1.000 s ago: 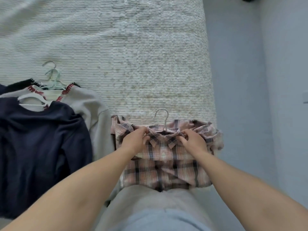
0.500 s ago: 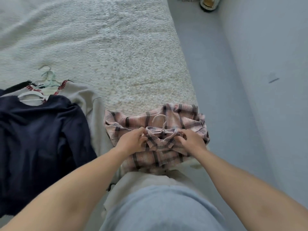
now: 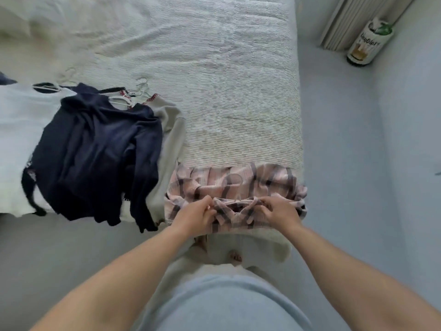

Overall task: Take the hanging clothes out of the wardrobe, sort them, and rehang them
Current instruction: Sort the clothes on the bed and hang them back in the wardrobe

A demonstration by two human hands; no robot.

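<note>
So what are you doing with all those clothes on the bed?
A person stands at the bed, sorting clothes. Both hands, left hand and right hand, grip the collar of a pink plaid shirt that lies at the bed's edge with its hanger in it. To the left lies a pile on hangers: a navy top over a beige sweater and a white top.

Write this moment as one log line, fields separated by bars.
left hand grips plaid shirt collar | right hand grips collar | shirt on bed edge
</note>
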